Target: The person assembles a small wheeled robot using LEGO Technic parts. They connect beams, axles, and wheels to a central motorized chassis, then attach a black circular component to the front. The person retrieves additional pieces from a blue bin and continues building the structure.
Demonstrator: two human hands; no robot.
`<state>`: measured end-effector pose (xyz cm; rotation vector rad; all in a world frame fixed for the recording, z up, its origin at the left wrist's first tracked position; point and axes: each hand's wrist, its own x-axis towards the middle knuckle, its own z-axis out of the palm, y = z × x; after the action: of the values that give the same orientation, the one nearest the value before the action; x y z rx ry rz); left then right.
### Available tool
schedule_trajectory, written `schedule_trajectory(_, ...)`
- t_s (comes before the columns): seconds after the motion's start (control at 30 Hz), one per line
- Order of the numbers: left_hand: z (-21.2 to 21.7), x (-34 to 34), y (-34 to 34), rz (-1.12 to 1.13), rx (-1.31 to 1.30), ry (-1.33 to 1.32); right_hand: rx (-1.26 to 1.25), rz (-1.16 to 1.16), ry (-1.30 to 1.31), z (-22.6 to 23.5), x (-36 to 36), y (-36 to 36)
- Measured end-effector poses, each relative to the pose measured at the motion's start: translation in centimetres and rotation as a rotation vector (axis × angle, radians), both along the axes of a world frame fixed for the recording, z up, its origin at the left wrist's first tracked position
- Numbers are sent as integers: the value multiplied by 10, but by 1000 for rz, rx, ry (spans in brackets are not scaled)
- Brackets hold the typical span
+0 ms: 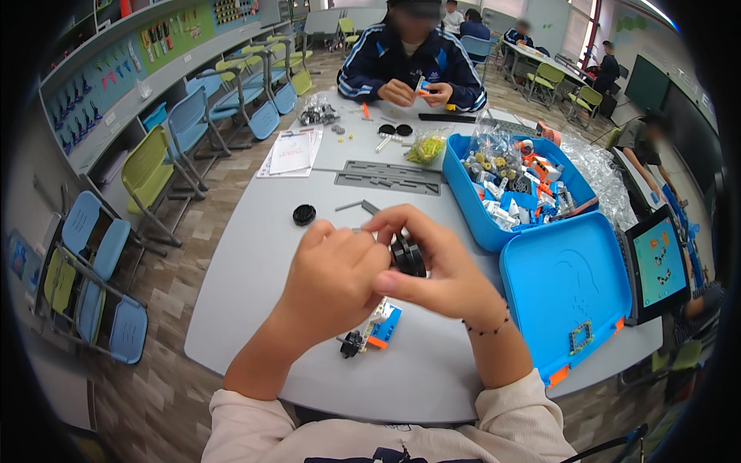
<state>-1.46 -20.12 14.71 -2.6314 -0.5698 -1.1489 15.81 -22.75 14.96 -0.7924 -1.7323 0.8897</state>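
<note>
Above the near part of the table, my right hand (451, 282) grips a black toy wheel (408, 256) between thumb and fingers. My left hand (332, 278) is curled closed against the wheel's left side; whatever its fingers pinch is hidden behind the knuckles. Below both hands lies a partly covered brick assembly (387, 324) in blue, white and orange, with a small black wheel (352, 344) at its left end. Another black round wheel part (304, 214) rests on the tabletop beyond my left hand. Grey bars (369, 207) lie just past my fingers.
To the right stands a blue bin (472, 224) full of bricks, its lid (567, 285) nearer me, beside a tablet (658, 262). Grey perforated panels (390, 176) and papers (292, 153) lie farther off. Across the table, a person (413, 62) holds a small brick piece (422, 86).
</note>
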Motion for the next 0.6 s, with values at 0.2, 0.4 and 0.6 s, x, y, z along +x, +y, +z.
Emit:
schedule_trajectory(0.2,-2,0,-15,-118,-7,-9,178,-122,-107,12,-5,-25)
schedule_trajectory(0.4,3,-22,-35,-195,79,21,211,18,-138,21,-18,-50)
schedule_trajectory(0.6,9,-28,-32,-203,1,46,378,-50,-102,13,-12,-43)
